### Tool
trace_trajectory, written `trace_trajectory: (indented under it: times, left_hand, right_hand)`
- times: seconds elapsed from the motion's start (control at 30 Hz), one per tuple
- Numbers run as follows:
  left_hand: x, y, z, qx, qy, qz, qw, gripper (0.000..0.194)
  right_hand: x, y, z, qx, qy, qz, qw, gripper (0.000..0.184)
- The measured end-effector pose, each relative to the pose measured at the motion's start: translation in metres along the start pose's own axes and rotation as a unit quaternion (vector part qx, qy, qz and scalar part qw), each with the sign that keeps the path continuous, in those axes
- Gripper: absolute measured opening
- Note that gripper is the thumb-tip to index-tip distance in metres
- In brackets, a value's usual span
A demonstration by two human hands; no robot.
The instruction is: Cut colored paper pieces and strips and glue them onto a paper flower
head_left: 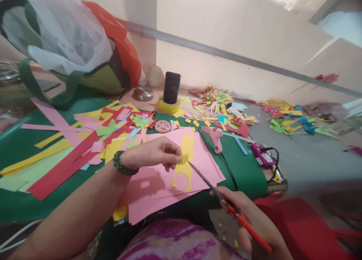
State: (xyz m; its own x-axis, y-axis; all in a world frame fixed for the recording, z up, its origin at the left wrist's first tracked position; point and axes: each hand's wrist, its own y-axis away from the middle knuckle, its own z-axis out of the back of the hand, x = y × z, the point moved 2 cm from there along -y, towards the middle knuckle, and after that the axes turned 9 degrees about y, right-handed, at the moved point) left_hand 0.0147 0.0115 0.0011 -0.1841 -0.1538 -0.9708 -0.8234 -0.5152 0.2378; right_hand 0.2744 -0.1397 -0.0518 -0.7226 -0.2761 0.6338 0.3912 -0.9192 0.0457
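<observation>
Above the pink sheets (206,162), the left hand (157,154) pinches a yellow paper piece (184,158), apparently steadying it beside the scissors (207,183), which the right hand (250,213) grips, fingers curled.

Dark-screened phone (172,88) propped upright on yellow tape roll (166,108), near wall (226,22). Round metal tin (143,94) left of it. Back left: white plastic bag (73,33), red bag (124,37) beside it. Right: purple box (260,155), blurry, possibly a power strip, black cable (276,162) looping off it. Red seat (296,226) low right. Grey strip (198,43) along wall.
</observation>
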Motion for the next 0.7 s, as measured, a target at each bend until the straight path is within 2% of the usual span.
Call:
trace_trajectory:
  times: [0.2, 0.4, 0.7]
  left_hand:
    - [-0.0013, 0.0006, 0.0013, -0.008, -0.019, -0.002, 1.0, 0.032]
    - [-0.0022, 0.0012, 0.0, 0.004, -0.039, 0.001, 0.999, 0.034]
    - [0.0001, 0.0001, 0.0001, 0.013, -0.045, -0.002, 0.999, 0.033]
  right_hand:
    - [0.0092, 0.0002, -0.0002, -0.019, 0.054, 0.002, 0.998, 0.105]
    - [0.0062, -0.0053, -0.0013, 0.002, 0.053, 0.016, 0.998, 0.105]
    - [0.0061, -0.0039, -0.0008, -0.004, 0.054, 0.003, 0.999, 0.098]
